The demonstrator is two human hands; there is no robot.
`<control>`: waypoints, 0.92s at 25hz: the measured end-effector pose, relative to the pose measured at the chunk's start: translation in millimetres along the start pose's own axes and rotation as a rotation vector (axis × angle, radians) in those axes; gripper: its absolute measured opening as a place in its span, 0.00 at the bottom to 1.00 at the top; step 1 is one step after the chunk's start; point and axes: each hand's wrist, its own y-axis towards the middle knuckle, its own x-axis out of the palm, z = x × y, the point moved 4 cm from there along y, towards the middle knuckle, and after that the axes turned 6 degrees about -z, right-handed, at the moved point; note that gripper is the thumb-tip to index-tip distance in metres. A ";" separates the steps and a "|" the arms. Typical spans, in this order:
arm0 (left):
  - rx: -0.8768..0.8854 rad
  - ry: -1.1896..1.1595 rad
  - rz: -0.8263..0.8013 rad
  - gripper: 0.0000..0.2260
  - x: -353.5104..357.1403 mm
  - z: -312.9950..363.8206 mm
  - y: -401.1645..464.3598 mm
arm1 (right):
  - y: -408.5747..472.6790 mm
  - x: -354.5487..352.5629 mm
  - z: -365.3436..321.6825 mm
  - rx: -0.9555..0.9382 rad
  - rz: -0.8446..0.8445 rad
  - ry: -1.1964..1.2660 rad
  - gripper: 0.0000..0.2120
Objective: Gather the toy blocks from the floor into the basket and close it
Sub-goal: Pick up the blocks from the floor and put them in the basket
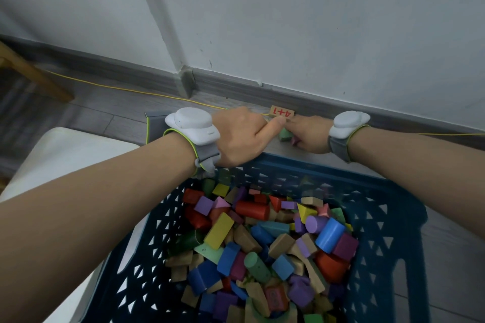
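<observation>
A dark blue plastic basket (380, 217) stands on the floor in front of me, filled with several coloured wooden blocks (262, 238). Beyond its far rim, both hands reach to the floor by the skirting board. My left hand (241, 136) has its fingers curled over a green block (284, 134), thumb stretched toward a tan block printed "4+1" (282, 112). My right hand (307, 134) lies low on the floor, fingers around a small purple block (294, 140). Both wrists wear white trackers.
A yellow cable (118, 88) runs along the floor by the grey skirting board. A wall corner juts out at the back. A white cushion or seat (60, 155) lies left of the basket. A wooden furniture leg (31, 73) stands far left. A grey lid-like panel (154, 123) sits behind my left wrist.
</observation>
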 end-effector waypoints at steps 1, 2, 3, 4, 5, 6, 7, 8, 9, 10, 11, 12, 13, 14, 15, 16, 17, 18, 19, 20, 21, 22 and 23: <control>-0.005 0.001 0.004 0.31 0.0 0.2 -0.2 | -4.9 -3.1 2.5 0.023 -0.004 0.028 0.16; -0.011 0.003 0.006 0.31 -0.3 0.2 -0.3 | -12.2 -10.8 4.0 0.046 0.019 0.098 0.13; -0.013 0.009 0.008 0.30 -0.5 -0.1 -0.5 | -21.6 -22.2 4.6 0.067 0.063 0.216 0.12; -0.013 0.012 0.016 0.30 -0.3 -0.3 -0.7 | -34.2 -37.9 3.0 0.084 0.119 0.378 0.12; -0.014 0.015 0.025 0.29 0.5 0.0 -0.6 | -49.8 -55.9 -2.1 0.085 0.165 0.586 0.12; -0.020 0.010 0.029 0.29 0.6 0.3 -0.6 | -67.3 -74.2 -10.0 0.050 0.192 0.829 0.11; -0.024 0.002 0.027 0.29 1.3 -0.5 0.3 | -86.9 -91.8 -19.0 -0.017 0.184 1.057 0.09; -0.032 -0.013 0.018 0.30 2.0 -1.7 0.6 | -107.2 -107.9 -29.2 -0.112 0.135 1.238 0.07; -0.032 -0.023 0.003 0.31 3.0 -3.6 1.4 | -127.0 -121.8 -40.7 -0.224 0.049 1.332 0.06; -0.020 -0.020 -0.019 0.31 3.8 -4.8 1.6 | -144.2 -131.3 -52.3 -0.321 -0.063 1.349 0.06; -0.013 -0.008 -0.046 0.29 4.1 -5.5 2.2 | -158.0 -136.8 -64.7 -0.390 -0.190 1.296 0.08; -0.014 0.005 -0.058 0.24 3.9 -5.7 2.4 | -167.2 -138.4 -76.4 -0.432 -0.301 1.169 0.10; -0.024 0.003 -0.055 0.19 3.0 -6.4 1.8 | -171.4 -135.9 -87.1 -0.440 -0.370 0.987 0.11; -0.039 -0.011 -0.053 0.19 2.0 -5.9 1.1 | -172.2 -132.6 -95.2 -0.414 -0.373 0.823 0.13; -0.041 -0.026 -0.040 0.22 1.7 -5.4 1.0 | -167.5 -130.6 -98.7 -0.370 -0.312 0.741 0.13; -0.058 -0.029 -0.031 0.24 1.4 -6.4 1.0 | -160.4 -131.4 -96.8 -0.324 -0.206 0.761 0.14; -0.064 -0.033 -0.013 0.26 2.3 -6.2 1.5 | -153.7 -131.6 -87.2 -0.251 -0.069 0.853 0.14; -0.061 -0.044 0.011 0.27 3.3 -5.8 1.2 | -144.8 -127.4 -68.2 -0.154 0.067 0.958 0.14; -0.055 -0.051 0.026 0.29 4.5 -6.9 1.7 | -135.0 -118.0 -45.5 -0.044 0.173 1.022 0.13; -0.044 -0.050 0.036 0.30 4.8 -7.0 1.9 | -125.1 -102.8 -21.6 0.069 0.227 1.002 0.12; -0.039 -0.049 0.029 0.31 5.8 -7.9 2.5 | -116.1 -81.6 -0.8 0.176 0.215 0.882 0.13; -0.032 -0.040 0.022 0.32 6.1 -8.5 3.6 | -108.6 -54.8 15.6 0.278 0.131 0.684 0.18; -0.024 -0.029 0.019 0.33 6.2 -8.0 4.2 | -103.0 -23.5 29.1 0.368 0.003 0.487 0.25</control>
